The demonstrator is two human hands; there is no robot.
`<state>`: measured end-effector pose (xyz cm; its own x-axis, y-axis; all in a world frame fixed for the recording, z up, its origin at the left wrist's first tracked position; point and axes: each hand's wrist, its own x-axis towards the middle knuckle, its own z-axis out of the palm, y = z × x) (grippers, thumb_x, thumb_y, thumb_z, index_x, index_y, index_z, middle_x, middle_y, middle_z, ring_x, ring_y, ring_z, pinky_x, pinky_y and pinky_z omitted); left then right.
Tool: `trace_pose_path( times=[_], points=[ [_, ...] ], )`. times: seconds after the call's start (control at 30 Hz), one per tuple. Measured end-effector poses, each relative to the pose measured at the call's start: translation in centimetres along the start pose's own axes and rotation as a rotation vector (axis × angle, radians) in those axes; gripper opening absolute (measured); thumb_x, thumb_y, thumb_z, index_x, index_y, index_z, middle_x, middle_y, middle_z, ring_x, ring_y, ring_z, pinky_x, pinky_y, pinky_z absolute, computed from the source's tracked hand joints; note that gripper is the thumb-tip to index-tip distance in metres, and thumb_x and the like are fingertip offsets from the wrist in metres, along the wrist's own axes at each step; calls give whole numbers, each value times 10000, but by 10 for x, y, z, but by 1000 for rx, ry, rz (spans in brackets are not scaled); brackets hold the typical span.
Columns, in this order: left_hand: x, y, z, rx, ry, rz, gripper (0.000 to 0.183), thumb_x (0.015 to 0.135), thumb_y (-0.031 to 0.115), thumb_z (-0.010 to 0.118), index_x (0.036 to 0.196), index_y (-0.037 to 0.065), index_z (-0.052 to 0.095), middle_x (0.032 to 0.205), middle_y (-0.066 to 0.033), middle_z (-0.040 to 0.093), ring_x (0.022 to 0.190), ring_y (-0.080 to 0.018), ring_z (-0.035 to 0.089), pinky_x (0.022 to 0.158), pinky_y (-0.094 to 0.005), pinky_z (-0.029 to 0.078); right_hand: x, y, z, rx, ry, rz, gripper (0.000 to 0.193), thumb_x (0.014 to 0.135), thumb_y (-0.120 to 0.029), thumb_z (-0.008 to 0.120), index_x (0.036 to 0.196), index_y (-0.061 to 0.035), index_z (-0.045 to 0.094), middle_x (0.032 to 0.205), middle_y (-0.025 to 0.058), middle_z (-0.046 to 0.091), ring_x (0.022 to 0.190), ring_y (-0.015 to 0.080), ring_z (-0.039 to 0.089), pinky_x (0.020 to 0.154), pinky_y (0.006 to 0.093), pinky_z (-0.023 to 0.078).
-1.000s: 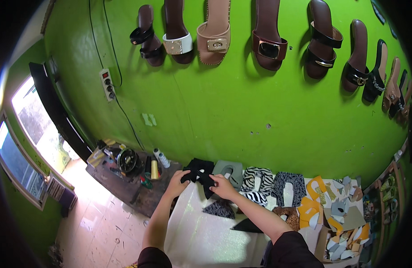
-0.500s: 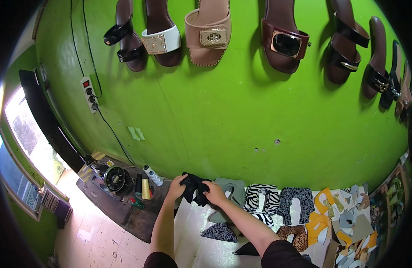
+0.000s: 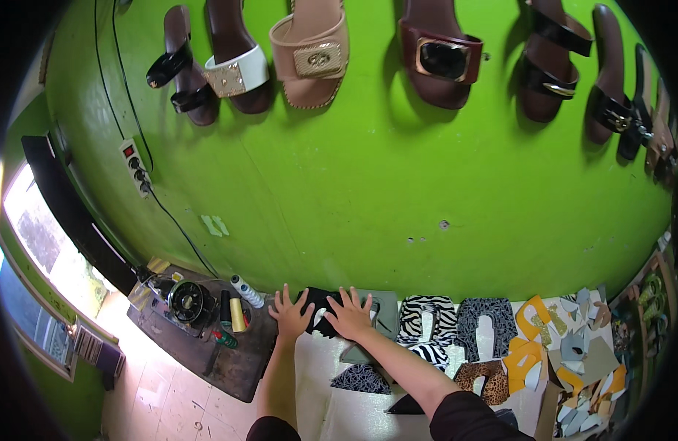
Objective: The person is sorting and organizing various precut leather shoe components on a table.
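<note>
A black cut piece of material (image 3: 321, 300) with a pale opening lies flat at the far edge of the white work surface (image 3: 313, 389). My left hand (image 3: 289, 316), fingers spread, rests at its left side. On its right side is my right hand (image 3: 349, 316), also spread out flat. Both hands cover parts of the piece. Just right of it lies a grey-green cut piece (image 3: 387, 312), followed by a zebra-striped piece (image 3: 412, 314) and a dark grey patterned piece (image 3: 503, 312) with a white opening.
Leopard-print (image 3: 467, 373) and orange pieces (image 3: 526, 361) lie among scraps at right. A dark patterned triangle (image 3: 359, 379) sits nearer me. At left, a dark table (image 3: 239, 367) carries a sewing machine (image 3: 188, 300) and thread cones (image 3: 238, 314). Sandals (image 3: 309, 62) hang on the green wall.
The black piece, held up in both hands before, now lies on the work surface. My fingers have let go and spread out flat over it. The whole view has shifted slightly.
</note>
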<state>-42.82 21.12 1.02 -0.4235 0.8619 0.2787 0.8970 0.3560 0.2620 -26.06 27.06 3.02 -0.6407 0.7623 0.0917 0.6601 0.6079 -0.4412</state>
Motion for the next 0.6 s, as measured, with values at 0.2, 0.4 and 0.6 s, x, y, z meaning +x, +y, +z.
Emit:
trace_pose_path(
  times=[0.2,0.4,0.6],
  points=[
    [-42,38,-39,-369,568,-49,353,827,201,553,1160,96,601,1360,-171,366,1251,-351,297,1027,-461,197,-74,13,-58,92,137,-42,447,870,-427,473,1237,-172,490,1359,140,343,1314,321,228,993,661,100],
    [-169,94,3,-766,553,-209,260,821,104,511,1044,79,643,1198,-168,506,1121,-339,442,966,-444,299,-182,58,-100,216,164,33,434,769,-325,597,1168,-169,523,1285,145,391,1256,307,289,951,619,152],
    [-292,227,-12,-638,140,93,241,742,173,622,979,175,663,1117,-33,535,1133,-262,419,960,-503,190,-279,123,-162,195,352,292,393,732,-267,620,1110,-181,553,1194,94,462,1205,284,334,947,552,178]
  ],
)
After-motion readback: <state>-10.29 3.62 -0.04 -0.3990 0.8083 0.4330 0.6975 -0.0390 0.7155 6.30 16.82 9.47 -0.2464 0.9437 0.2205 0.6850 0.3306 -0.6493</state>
